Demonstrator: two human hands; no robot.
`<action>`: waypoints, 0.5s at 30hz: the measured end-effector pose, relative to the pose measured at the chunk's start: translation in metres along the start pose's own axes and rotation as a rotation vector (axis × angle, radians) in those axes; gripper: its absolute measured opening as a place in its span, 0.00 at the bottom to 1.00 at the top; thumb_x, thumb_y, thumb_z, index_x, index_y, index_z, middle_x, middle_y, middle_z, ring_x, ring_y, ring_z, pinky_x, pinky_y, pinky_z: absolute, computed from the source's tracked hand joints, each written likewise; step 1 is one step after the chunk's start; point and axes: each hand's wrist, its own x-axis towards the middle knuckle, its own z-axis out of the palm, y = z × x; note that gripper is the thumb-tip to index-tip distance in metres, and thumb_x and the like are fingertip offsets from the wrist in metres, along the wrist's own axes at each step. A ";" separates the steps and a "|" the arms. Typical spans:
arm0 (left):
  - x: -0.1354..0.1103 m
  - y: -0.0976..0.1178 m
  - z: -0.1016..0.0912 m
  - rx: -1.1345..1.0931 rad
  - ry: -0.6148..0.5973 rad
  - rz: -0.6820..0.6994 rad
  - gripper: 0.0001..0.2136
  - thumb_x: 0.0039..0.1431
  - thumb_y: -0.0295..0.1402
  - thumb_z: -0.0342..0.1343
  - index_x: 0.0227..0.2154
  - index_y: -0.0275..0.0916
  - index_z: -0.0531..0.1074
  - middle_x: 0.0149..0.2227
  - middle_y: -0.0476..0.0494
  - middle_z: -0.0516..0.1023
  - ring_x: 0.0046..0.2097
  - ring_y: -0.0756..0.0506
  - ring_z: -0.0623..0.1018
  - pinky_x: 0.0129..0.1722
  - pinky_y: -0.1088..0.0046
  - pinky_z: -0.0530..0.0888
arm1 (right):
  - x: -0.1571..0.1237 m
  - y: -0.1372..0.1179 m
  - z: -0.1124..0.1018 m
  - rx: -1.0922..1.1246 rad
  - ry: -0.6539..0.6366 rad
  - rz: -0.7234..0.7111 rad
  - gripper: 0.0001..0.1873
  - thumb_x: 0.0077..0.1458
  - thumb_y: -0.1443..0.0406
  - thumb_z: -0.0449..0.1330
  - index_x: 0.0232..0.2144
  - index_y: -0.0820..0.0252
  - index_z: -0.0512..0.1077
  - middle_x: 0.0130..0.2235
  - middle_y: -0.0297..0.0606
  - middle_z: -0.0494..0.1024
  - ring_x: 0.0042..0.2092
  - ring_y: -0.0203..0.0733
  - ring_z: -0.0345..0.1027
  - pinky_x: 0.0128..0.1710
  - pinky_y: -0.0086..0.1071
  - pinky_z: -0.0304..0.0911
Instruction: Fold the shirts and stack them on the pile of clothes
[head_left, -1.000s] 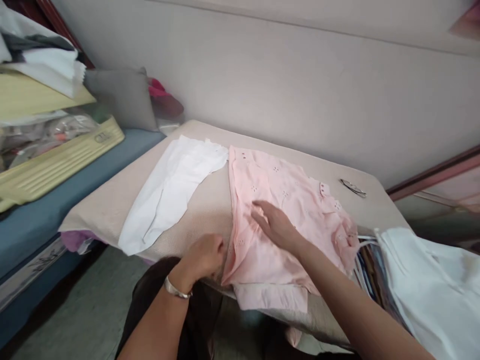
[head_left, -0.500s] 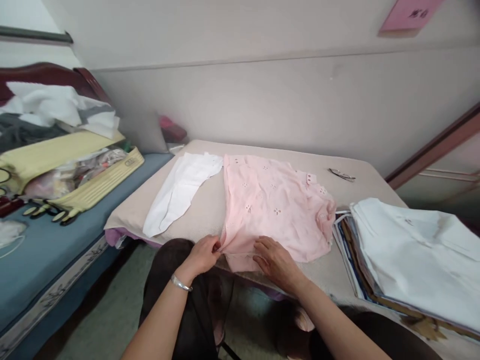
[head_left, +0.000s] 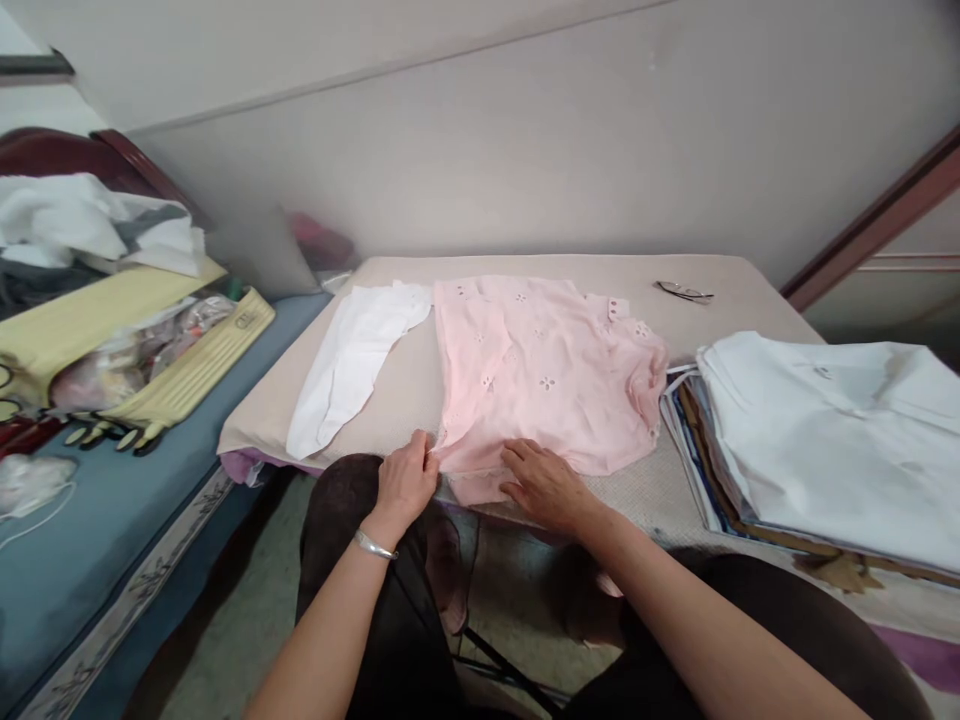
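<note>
A pink blouse with small cut-out flowers lies spread on the cloth-covered table. At its lower left corner, my left hand, with a silver bracelet at the wrist, pinches the edge of the fabric. My right hand rests on the blouse's near side, palm down with fingers spread. A white piece of cloth lies flat to the left of the blouse, touching it near the far left corner.
A stack of folded clothes topped by a white garment stands at the right. Eyeglasses lie near the back. On the blue bed at left are a yellow bag and white cloths. A wall rises behind.
My view has shifted, so the table sits slightly higher in the picture. My left hand still pinches the blouse's corner, its knuckles turned more upward; my right hand stays on the fabric.
</note>
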 end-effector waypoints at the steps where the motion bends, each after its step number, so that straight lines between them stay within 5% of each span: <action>1: -0.004 0.005 0.000 0.081 0.002 -0.011 0.06 0.68 0.33 0.47 0.43 0.41 0.68 0.34 0.42 0.79 0.35 0.41 0.79 0.33 0.68 0.63 | -0.001 -0.001 0.000 -0.010 0.002 -0.002 0.13 0.63 0.64 0.61 0.49 0.61 0.70 0.55 0.49 0.73 0.57 0.52 0.66 0.57 0.44 0.65; 5: -0.019 0.018 -0.001 0.200 -0.070 0.065 0.12 0.70 0.34 0.44 0.51 0.42 0.68 0.37 0.40 0.81 0.37 0.39 0.81 0.33 0.67 0.64 | -0.004 -0.004 0.001 -0.049 0.015 0.007 0.15 0.61 0.64 0.63 0.50 0.62 0.70 0.55 0.50 0.74 0.56 0.54 0.67 0.55 0.46 0.66; 8: -0.012 0.014 -0.013 0.156 -0.176 0.165 0.10 0.69 0.38 0.46 0.44 0.45 0.72 0.37 0.41 0.82 0.40 0.39 0.81 0.35 0.68 0.66 | -0.005 -0.006 0.001 -0.052 0.044 0.020 0.14 0.61 0.63 0.63 0.48 0.62 0.72 0.54 0.50 0.75 0.55 0.55 0.69 0.56 0.48 0.66; 11: 0.027 0.003 -0.033 0.114 -0.129 0.116 0.15 0.70 0.41 0.44 0.34 0.44 0.73 0.36 0.41 0.82 0.41 0.39 0.80 0.37 0.67 0.66 | 0.001 -0.010 0.001 -0.020 0.109 -0.006 0.18 0.63 0.62 0.62 0.52 0.64 0.71 0.58 0.53 0.73 0.59 0.56 0.67 0.60 0.50 0.63; 15: 0.123 -0.005 -0.052 -0.015 -0.004 -0.051 0.11 0.66 0.38 0.49 0.33 0.42 0.75 0.39 0.37 0.82 0.45 0.38 0.79 0.41 0.65 0.68 | 0.025 -0.022 0.005 0.033 0.144 -0.117 0.35 0.63 0.59 0.62 0.68 0.63 0.58 0.70 0.54 0.58 0.70 0.60 0.51 0.66 0.55 0.55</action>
